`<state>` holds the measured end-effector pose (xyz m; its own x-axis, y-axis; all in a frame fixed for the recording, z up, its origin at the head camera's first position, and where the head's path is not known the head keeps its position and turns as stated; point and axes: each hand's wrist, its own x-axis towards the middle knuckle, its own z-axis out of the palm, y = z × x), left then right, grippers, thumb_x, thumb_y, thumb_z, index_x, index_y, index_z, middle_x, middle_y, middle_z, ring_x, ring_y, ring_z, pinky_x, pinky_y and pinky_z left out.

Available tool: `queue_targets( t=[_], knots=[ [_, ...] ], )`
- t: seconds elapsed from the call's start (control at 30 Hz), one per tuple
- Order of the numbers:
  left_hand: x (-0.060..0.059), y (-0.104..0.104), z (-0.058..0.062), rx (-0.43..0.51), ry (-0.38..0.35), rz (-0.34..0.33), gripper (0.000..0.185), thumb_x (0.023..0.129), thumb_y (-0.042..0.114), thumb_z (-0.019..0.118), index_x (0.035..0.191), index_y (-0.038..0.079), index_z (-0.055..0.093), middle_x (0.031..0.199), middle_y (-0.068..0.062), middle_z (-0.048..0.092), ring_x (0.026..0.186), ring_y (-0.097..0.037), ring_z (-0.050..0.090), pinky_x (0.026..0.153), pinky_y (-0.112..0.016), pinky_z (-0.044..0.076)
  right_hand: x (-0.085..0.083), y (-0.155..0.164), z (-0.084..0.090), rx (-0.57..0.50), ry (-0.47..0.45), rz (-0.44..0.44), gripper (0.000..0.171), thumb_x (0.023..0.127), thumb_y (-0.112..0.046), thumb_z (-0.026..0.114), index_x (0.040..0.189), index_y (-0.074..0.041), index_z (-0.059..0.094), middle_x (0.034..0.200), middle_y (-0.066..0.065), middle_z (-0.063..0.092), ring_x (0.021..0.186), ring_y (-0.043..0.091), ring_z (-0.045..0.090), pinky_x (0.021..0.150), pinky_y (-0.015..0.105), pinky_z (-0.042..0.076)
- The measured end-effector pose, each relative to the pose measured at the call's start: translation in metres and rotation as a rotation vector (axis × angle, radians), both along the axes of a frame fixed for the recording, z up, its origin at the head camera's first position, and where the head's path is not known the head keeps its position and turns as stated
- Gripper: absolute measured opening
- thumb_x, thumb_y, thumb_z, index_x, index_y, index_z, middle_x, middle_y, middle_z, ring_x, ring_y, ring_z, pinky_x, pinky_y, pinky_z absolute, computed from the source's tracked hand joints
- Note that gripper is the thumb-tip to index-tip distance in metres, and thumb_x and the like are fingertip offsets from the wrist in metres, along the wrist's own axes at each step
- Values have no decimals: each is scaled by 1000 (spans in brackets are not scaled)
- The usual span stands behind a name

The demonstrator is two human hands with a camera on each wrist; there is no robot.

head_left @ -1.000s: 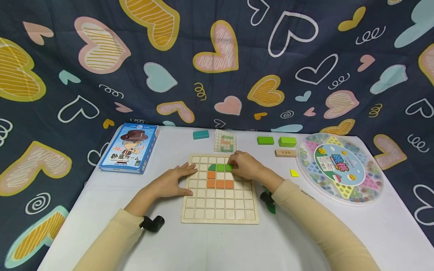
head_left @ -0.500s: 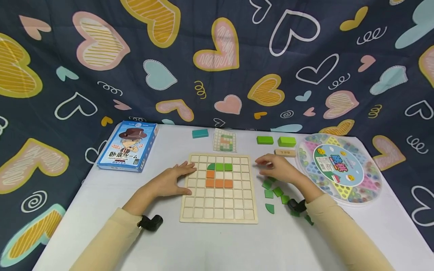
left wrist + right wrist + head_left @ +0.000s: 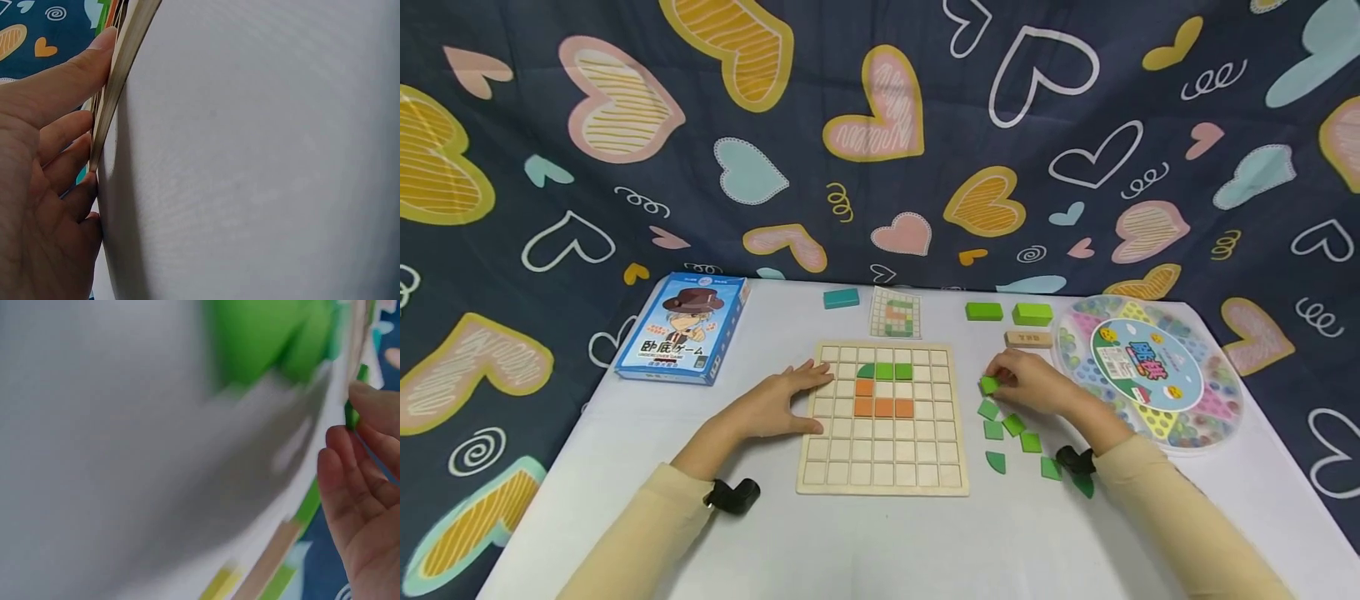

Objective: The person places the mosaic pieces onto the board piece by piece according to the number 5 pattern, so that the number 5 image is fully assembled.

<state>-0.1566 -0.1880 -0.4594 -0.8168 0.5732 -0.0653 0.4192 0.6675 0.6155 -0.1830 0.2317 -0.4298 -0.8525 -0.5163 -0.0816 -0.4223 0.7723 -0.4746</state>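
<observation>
A wooden grid board point(image 3: 882, 475) lies flat mid-table. In its cells sit orange square tiles point(image 3: 883, 407), two light green square tiles point(image 3: 894, 372) and one dark green quarter-round tile point(image 3: 867, 372). My left hand point(image 3: 775, 405) rests at the board's left edge, fingers spread; in the left wrist view its thumb point(image 3: 94, 62) touches the edge. Right of the board, my right hand point(image 3: 1030, 382) pinches a light green square tile point(image 3: 988, 385) between thumb and fingers. In the right wrist view that tile point(image 3: 352, 412) stands on edge at the fingertips.
Loose green tiles point(image 3: 993, 430) lie beside the board. Behind it are a pattern card point(image 3: 895, 313), a teal block point(image 3: 841, 298), green blocks point(image 3: 1032, 314) and a wooden block point(image 3: 1028, 339). A blue game box point(image 3: 683, 327) stands left, a round marble-game case point(image 3: 1150, 367) right.
My right hand has left the green tile on the board, moved right to the loose tiles and taken hold of a light green one. The left hand stays at the board's edge.
</observation>
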Motion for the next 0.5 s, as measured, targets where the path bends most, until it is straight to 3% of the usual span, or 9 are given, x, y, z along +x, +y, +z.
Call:
queue_targets(
  t=[0.3,0.5],
  knots=[
    [1,-1,-1,4,-11,3,81,74,41,79,141,11,46,153,-3,34,144,-29,22,116,-54,18,-17,-69,2,-63,-24,98,23,86,-13,69,107,-8,64,97,1,63,88,14,60,77,28,53],
    [1,0,0,-6,5,-2,82,74,43,78,141,11,46,153,-4,34,144,-30,22,116,-54,19,-24,-91,-2,-25,-31,86,22,86,-14,70,106,-8,64,94,2,62,83,13,57,74,27,50]
  ],
)
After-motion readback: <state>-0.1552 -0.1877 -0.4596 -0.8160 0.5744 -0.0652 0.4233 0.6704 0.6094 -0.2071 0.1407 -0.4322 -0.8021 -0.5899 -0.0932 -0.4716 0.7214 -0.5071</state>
